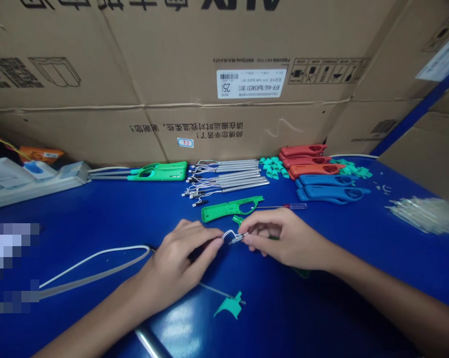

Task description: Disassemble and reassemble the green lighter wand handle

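Observation:
My left hand (185,253) is closed in a pinch on the end of thin white wires (229,232). From the right, my right hand (284,233) pinches the other end of these wires, with a small silvery-clear piece below its fingertips. The wires bow upward between the two hands. Just behind them lies a green lighter shell half (224,210), open side up, and a small green part (238,220). Nearer me are a teal trigger-like piece (231,306) and a thin clear tube (213,289). My right palm partly covers another green part.
At the back lie finished-looking green lighters (168,171), metal rods with wires (242,176), teal pieces (274,167), red shells (306,159), blue shells (330,189) and a screwdriver (298,206). Clear tubes (425,214) lie right, a power strip (38,181) left. A cardboard box (172,59) stands behind.

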Demonstrator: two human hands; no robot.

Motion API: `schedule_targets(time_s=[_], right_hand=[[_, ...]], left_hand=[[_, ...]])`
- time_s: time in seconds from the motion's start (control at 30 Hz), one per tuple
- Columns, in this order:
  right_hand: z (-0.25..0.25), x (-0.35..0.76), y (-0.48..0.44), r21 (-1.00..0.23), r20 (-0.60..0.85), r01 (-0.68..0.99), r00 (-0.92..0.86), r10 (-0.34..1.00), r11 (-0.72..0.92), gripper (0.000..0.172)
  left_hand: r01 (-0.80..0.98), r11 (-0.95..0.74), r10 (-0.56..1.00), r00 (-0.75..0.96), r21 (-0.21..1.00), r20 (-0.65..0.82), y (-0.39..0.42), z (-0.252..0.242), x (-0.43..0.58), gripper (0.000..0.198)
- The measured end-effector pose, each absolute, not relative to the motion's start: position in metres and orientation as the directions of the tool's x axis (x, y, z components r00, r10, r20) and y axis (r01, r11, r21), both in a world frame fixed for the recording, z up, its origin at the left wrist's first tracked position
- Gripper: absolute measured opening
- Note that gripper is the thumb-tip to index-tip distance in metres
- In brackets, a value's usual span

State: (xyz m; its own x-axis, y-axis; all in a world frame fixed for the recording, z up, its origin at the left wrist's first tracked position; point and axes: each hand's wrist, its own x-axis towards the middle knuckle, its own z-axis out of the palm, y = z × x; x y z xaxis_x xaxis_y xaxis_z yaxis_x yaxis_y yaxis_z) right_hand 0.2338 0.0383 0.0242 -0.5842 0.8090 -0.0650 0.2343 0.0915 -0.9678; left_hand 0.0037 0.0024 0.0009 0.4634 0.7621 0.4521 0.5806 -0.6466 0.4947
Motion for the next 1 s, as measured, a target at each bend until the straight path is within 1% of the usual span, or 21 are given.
schedule_targets(time_s=[0.1, 0.2, 0.33, 0.43, 0.53, 0.67, 0.73, 0.8, 0.87, 0.9, 0.93, 1.0], right_hand=[[0.024, 0.238, 0.045, -0.972, -0.036, 0.217, -0.529, 0.848, 0.094, 0.011], [0.024, 0.242, 0.051, -0.972, -0.02, 0.212, -0.488, 0.872, 0.097, 0.015], [0.026, 0.245, 0.056, -0.968, -0.019, 0.229, -0.478, 0.878, 0.104, 0.014], [0.03, 0.247, 0.056, -0.962, -0.014, 0.247, -0.485, 0.874, 0.121, 0.012], [0.036, 0.25, 0.055, -0.954, -0.008, 0.263, -0.504, 0.864, 0.144, 0.009], [0.046, 0.255, 0.056, -0.942, 0.013, 0.278, -0.53, 0.848, 0.189, 0.008], [0.049, 0.257, 0.057, -0.938, 0.035, 0.277, -0.527, 0.849, 0.21, 0.009], [0.051, 0.259, 0.058, -0.934, 0.06, 0.275, -0.511, 0.857, 0.229, 0.008], [0.053, 0.26, 0.058, -0.929, 0.081, 0.277, -0.492, 0.867, 0.244, 0.007], [0.053, 0.26, 0.058, -0.927, 0.09, 0.279, -0.484, 0.871, 0.25, 0.007], [0.053, 0.261, 0.058, -0.925, 0.097, 0.281, -0.477, 0.874, 0.256, 0.006], [0.054, 0.261, 0.058, -0.92, 0.113, 0.284, -0.467, 0.877, 0.269, 0.005]], left_hand=[[0.61, -0.63, 0.775, 0.452, 0.481, 0.441, 0.004, 0.004, 0.0, 0.018], [0.626, -0.66, 0.748, 0.494, 0.416, 0.443, 0.006, 0.007, -0.004, 0.021], [0.642, -0.691, 0.719, 0.559, 0.334, 0.413, 0.007, 0.009, -0.008, 0.031], [0.657, -0.682, 0.727, 0.562, 0.322, 0.394, 0.006, 0.006, -0.009, 0.029], [0.677, -0.653, 0.756, 0.548, 0.34, 0.359, 0.006, 0.004, -0.008, 0.028], [0.683, -0.598, 0.8, 0.545, 0.419, 0.252, 0.009, 0.014, -0.007, 0.035], [0.674, -0.604, 0.788, 0.585, 0.426, 0.191, 0.012, 0.025, -0.01, 0.04], [0.668, -0.598, 0.771, 0.631, 0.443, 0.088, 0.015, 0.036, -0.016, 0.049], [0.719, -0.554, 0.774, 0.63, 0.419, -0.058, 0.018, 0.044, -0.022, 0.052], [0.743, -0.534, 0.781, 0.616, 0.404, -0.1, 0.02, 0.045, -0.025, 0.054], [0.757, -0.521, 0.794, 0.6, 0.396, -0.103, 0.022, 0.046, -0.027, 0.051], [0.763, -0.516, 0.798, 0.593, 0.39, -0.105, 0.027, 0.044, -0.028, 0.032]])
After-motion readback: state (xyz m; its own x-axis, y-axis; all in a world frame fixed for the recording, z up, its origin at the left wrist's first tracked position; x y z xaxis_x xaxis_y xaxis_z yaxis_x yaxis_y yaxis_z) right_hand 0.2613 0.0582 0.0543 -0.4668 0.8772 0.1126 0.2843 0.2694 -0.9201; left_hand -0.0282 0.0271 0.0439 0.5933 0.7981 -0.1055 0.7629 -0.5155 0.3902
